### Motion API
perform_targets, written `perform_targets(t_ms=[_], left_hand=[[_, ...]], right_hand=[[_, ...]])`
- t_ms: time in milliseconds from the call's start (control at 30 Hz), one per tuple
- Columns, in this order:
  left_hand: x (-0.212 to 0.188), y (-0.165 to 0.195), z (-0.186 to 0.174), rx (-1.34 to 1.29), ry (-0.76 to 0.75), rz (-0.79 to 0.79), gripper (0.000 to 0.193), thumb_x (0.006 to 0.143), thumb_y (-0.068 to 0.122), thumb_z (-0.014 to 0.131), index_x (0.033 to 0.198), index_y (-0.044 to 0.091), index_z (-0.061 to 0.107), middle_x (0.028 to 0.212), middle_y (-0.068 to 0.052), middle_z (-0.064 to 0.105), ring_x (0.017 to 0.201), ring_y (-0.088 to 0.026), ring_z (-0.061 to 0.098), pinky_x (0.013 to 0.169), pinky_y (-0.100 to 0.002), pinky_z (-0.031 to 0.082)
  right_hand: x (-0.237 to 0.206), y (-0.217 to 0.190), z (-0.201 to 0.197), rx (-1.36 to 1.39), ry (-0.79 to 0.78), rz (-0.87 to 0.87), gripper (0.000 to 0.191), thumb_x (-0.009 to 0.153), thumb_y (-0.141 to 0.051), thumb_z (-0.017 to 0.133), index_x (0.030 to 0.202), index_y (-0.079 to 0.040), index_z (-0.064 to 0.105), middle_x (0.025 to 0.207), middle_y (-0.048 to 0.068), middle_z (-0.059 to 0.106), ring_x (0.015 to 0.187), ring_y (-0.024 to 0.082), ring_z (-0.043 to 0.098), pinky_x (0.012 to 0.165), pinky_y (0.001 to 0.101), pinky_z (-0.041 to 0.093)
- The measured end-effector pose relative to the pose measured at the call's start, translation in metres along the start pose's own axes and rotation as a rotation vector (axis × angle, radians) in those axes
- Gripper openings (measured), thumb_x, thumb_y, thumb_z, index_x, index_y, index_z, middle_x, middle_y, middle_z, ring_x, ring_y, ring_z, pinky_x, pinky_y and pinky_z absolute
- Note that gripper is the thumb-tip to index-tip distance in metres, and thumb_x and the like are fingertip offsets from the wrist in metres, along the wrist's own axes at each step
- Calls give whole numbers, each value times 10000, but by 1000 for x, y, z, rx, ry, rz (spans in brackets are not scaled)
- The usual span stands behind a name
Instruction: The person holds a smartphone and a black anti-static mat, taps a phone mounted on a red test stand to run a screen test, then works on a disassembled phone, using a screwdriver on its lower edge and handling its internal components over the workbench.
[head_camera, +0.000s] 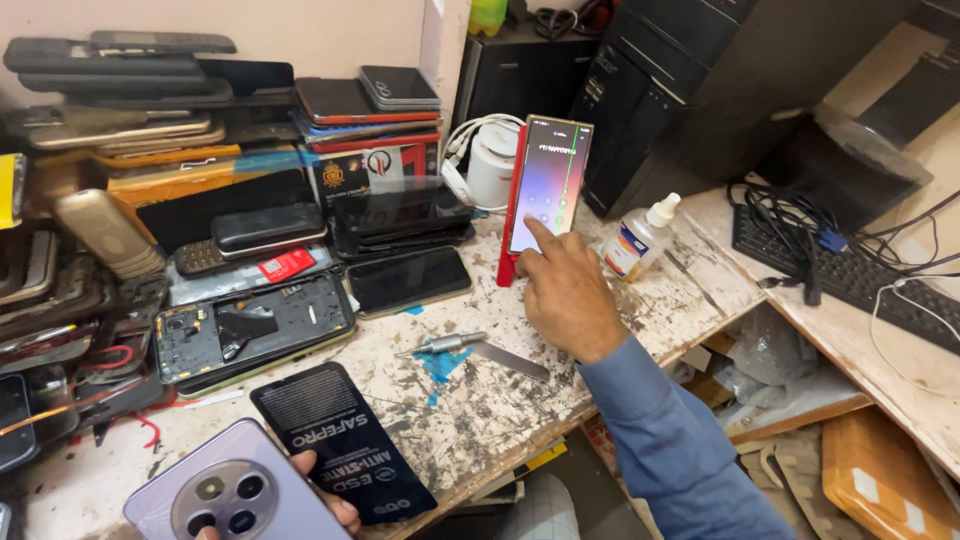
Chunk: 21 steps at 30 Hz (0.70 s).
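A red-edged smartphone (546, 190) stands propped upright on the worn white workbench (480, 410), its screen lit. My right hand (565, 290), in a blue sleeve, reaches out and its index fingertip touches the lower part of that screen. At the bottom left my left hand (325, 500) holds a lilac phone (235, 490) back side up, with its round camera block showing. Only my left fingertips show under the phone's edge.
A black anti-static pouch (340, 440), a metal tool (480, 350), an opened phone (250, 330) and a dark phone (408, 280) lie on the bench. Stacks of phones fill the left and back. A small spray bottle (640, 235), black computer towers (690, 90) and a keyboard (850, 275) sit to the right.
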<state>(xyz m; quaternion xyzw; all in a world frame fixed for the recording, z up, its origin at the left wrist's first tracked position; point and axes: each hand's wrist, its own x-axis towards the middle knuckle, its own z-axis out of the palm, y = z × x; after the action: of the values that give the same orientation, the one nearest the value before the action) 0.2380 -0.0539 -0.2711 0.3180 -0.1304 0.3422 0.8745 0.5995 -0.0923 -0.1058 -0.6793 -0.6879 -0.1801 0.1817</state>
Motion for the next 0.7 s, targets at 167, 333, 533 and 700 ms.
perform_targets(t_ms=[167, 333, 533, 700], left_hand=[[-9, -6, 1, -17, 126, 70, 973, 921, 660, 637, 1519, -59, 371, 1071, -581, 615, 1028, -683, 651, 929, -793, 499], [-15, -16, -5, 22, 129, 122, 1011, 930, 667, 626, 1550, -90, 374, 1072, -573, 633, 998, -664, 674, 911, -759, 526], [-18, -12, 4, -11, 329, 137, 1031, 916, 646, 654, 1533, -126, 360, 1038, -556, 641, 971, -645, 685, 898, -725, 550], [-21, -1, 51, 60, 642, -62, 986, 792, 576, 653, 1506, -62, 418, 1092, -451, 676, 971, -521, 729, 861, -611, 595]], right_hand=[[-5, -14, -1, 23, 62, -42, 191, 780, -31, 608, 956, -29, 680, 1444, 180, 572, 1162, 352, 539, 944, 490, 433], [-35, -63, -10, 357, 26, -63, 139, 834, -68, 615, 953, -30, 676, 1339, 178, 658, 1159, 307, 578, 1023, 446, 477], [-74, -131, -4, 1079, -130, 253, 264, 972, -184, 636, 1167, -22, 712, 1031, 123, 748, 920, 202, 708, 836, 324, 550], [-102, -153, 35, 1458, -106, 314, 346, 1036, -200, 640, 1298, 26, 622, 1144, 85, 702, 1051, 132, 648, 942, 297, 529]])
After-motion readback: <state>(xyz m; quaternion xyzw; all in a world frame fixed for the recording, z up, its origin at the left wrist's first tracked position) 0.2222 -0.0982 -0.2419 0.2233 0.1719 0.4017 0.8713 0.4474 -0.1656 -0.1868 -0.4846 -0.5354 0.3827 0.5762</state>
